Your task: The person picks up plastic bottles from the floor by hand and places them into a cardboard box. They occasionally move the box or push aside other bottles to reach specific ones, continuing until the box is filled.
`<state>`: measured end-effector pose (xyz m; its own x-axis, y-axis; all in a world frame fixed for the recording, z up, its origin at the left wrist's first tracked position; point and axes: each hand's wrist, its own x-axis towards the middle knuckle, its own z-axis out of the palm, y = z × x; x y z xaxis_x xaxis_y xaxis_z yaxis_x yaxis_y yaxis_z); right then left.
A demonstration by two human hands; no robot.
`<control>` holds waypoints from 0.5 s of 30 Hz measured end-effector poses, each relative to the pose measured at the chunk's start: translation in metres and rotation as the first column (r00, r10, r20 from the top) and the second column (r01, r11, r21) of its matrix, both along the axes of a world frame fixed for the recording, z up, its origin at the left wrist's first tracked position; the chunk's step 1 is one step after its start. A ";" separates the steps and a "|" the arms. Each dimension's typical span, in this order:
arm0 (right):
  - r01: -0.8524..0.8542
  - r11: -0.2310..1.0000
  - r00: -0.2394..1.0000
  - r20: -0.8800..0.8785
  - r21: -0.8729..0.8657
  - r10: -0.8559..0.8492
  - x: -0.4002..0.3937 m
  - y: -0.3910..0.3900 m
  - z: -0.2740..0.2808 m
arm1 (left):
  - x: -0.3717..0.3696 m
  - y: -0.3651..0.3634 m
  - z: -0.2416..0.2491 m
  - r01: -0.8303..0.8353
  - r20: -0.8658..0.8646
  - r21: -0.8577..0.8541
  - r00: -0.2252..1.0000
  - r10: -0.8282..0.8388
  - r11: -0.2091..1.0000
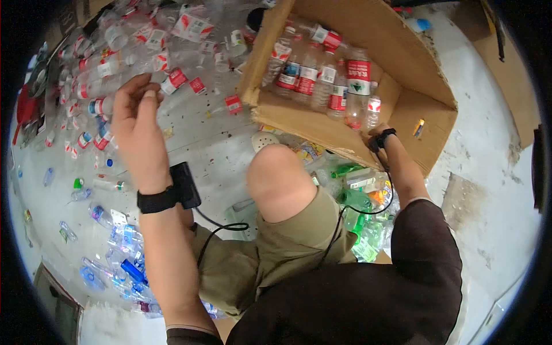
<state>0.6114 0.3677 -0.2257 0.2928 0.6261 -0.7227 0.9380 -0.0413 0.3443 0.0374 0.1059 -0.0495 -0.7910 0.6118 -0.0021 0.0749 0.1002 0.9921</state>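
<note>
My left hand (140,118) hovers over the floor at the left, beside the big spread of clear plastic bottles (106,69). Its fingers are loosely bent with a gap to the thumb, and nothing shows in them. My right hand (376,137) is at the near edge of a cardboard box (322,129), close to a small bottle with a red and white label (374,109). The fingers there are mostly hidden by the wrist strap and the box edge. Inside the tilted box lie several clear bottles with red and white labels (359,77).
Green bottles (356,201) lie below the box, near my knee. Blue-tinted bottles (123,244) are piled at lower left. Loose red labels (233,104) lie on the floor. A small yellow battery-like item (419,127) is in the box. Black cables (224,227) run from both wrists.
</note>
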 end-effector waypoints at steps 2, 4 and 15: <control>-0.122 0.987 0.992 -0.027 0.107 0.125 0.019 0.019 -0.014 | 0.002 0.001 0.001 -0.017 0.034 0.041 0.999 0.016 0.999; -0.081 0.942 0.983 -0.128 0.327 0.129 0.007 0.023 0.005 | -0.003 -0.001 -0.009 0.010 -0.021 0.091 1.000 -0.008 0.996; 0.117 0.953 0.026 -0.959 -0.278 -0.283 -0.362 -0.113 0.220 | 0.023 -0.010 0.001 0.117 -0.046 0.063 0.992 -0.114 0.991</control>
<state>0.2492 0.2545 -0.0052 -0.6365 0.5898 -0.4970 0.3615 -0.3410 -0.8678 0.0601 0.0954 -0.0480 -0.7133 0.6970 0.0725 0.1238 0.0235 0.9920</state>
